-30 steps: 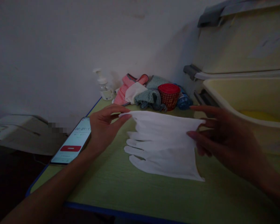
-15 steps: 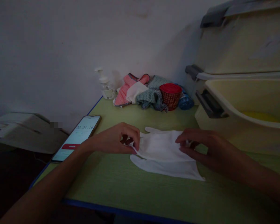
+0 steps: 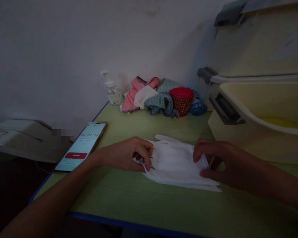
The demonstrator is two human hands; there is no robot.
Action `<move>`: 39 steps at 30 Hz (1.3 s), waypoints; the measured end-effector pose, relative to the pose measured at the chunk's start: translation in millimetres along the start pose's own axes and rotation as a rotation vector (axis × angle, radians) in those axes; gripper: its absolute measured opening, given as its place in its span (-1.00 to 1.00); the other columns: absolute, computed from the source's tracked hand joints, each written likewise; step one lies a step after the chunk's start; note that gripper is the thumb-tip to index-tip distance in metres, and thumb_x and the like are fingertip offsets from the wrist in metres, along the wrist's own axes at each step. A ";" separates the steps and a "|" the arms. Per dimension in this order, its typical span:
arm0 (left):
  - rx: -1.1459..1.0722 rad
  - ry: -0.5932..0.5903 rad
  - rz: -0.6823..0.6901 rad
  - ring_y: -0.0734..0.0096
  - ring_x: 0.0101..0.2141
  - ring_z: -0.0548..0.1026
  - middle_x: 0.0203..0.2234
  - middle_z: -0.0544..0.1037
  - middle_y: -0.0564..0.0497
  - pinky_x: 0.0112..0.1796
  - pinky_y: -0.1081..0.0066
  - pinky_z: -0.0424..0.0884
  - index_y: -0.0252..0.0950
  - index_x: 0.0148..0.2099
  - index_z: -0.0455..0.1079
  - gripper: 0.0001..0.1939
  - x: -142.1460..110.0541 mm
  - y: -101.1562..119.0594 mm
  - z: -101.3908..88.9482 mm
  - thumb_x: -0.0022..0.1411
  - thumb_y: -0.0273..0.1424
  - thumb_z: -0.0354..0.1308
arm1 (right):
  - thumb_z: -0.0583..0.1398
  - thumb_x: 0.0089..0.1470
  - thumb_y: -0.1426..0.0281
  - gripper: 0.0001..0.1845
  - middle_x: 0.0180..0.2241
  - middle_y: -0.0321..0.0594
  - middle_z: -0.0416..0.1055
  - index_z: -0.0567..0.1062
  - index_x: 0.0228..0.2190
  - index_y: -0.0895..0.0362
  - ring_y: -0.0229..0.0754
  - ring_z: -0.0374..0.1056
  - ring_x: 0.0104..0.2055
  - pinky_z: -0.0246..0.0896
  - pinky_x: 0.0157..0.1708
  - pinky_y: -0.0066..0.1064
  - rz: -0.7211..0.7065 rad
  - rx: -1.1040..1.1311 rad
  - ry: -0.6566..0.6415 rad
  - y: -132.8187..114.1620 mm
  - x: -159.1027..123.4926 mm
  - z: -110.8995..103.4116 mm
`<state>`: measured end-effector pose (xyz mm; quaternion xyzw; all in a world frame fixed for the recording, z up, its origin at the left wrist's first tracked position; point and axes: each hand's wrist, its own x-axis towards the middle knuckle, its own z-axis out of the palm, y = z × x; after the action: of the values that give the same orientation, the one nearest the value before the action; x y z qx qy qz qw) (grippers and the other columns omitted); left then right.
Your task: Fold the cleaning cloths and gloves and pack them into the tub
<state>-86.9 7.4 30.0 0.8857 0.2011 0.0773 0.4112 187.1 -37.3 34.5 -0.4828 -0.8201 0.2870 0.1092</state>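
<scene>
Left hand (image 3: 130, 154): its fingers are curled and grasping the finger end of a white glove (image 3: 176, 162), thumb beneath and forefinger over the cloth.
Right hand (image 3: 220, 160): its fingers are bent around the cuff end, gathering a fold of the cloth between thumb and forefinger.
White glove: it lies on the green tabletop (image 3: 109, 198) between the two sets of fingers, roughly flat, with layers showing along the near edge; one glove finger points out beyond the fingers on the far side.
Phone (image 3: 81, 145): lying left of the left fingers, just beside the wrist, its lit screen reading 00:01:18 above a red button.
Pump bottle (image 3: 114, 96): beyond the left fingers and further left, upright near the wall (image 3: 64, 49).
Cloths (image 3: 132, 99): a crumpled heap of pink, white and grey-green, straight beyond the left fingers.
Red container (image 3: 181, 102): beyond the gap between both sets of fingers, touching the heap, with a blue object (image 3: 198, 107) just beside it.
Cream bin (image 3: 234, 142): beyond and right of the right fingers, open, dark-handled, with something yellow (image 3: 280, 122) inside.
</scene>
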 end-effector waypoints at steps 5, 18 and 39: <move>0.024 -0.048 -0.007 0.61 -0.51 0.27 -0.52 0.32 0.10 -0.51 0.64 0.19 -0.35 -0.38 0.49 -0.90 1.7 -4.0 3.8 0.05 -0.60 0.19 | 0.19 -0.19 0.52 -0.79 -0.40 -0.23 0.40 0.44 -0.38 0.12 -0.21 0.36 -0.44 0.28 -0.46 -0.41 0.040 -0.057 -0.040 3.9 0.1 0.3; 0.061 -0.045 0.004 0.59 -0.48 0.29 -0.48 0.33 0.10 -0.45 0.61 0.21 -0.39 -0.35 0.44 -0.85 2.6 -4.7 4.7 -0.05 -0.61 0.27 | 0.12 -0.19 0.56 -0.76 -0.33 -0.20 0.39 0.42 -0.38 0.12 -0.18 0.35 -0.34 0.28 -0.38 -0.38 0.004 -0.105 -0.056 4.2 -4.6 0.8; 0.070 0.111 0.054 0.64 -0.52 0.30 -0.50 0.35 0.06 -0.54 0.66 0.19 -0.36 -0.48 0.45 -0.84 -0.1 1.1 7.8 0.07 -0.63 0.10 | 0.11 -0.13 0.53 -0.75 -0.22 -0.21 0.41 0.43 -0.33 0.05 -0.17 0.37 -0.30 0.28 -0.30 -0.35 -0.106 -0.136 0.005 10.1 -14.7 -0.7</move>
<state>-84.3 1.3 25.8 0.8990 0.2024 0.1303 0.3660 202.3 -45.8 30.6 -0.4456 -0.8619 0.2231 0.0934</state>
